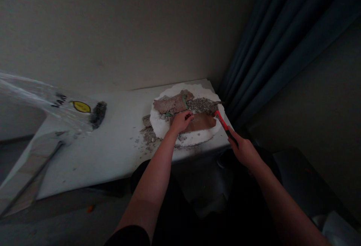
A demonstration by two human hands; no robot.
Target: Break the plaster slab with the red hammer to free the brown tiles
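Observation:
My right hand (pixel 239 144) is wrapped round the black grip of a hammer (pixel 222 120) with a red shaft. The hammer's dark head lies against grey rubble (pixel 201 105) on a white, ragged-edged round slab (pixel 159 125). My left hand (pixel 182 121) is over the same slab, fingertips pinched together at the edge of a flat brown piece (pixel 201 122). Whatever those fingers hold is too small to make out. Just beyond them lies a rough pinkish-brown chunk (pixel 172 104) with a green bit along its side.
The white table (pixel 113 137) has grey crumbs (pixel 149 135) left of the slab. A clear plastic bag (pixel 80 107) with dark bits and a yellow label stands further left, near a dark rod (pixel 36 174). Behind is a wall; a blue curtain (pixel 270 39) hangs right.

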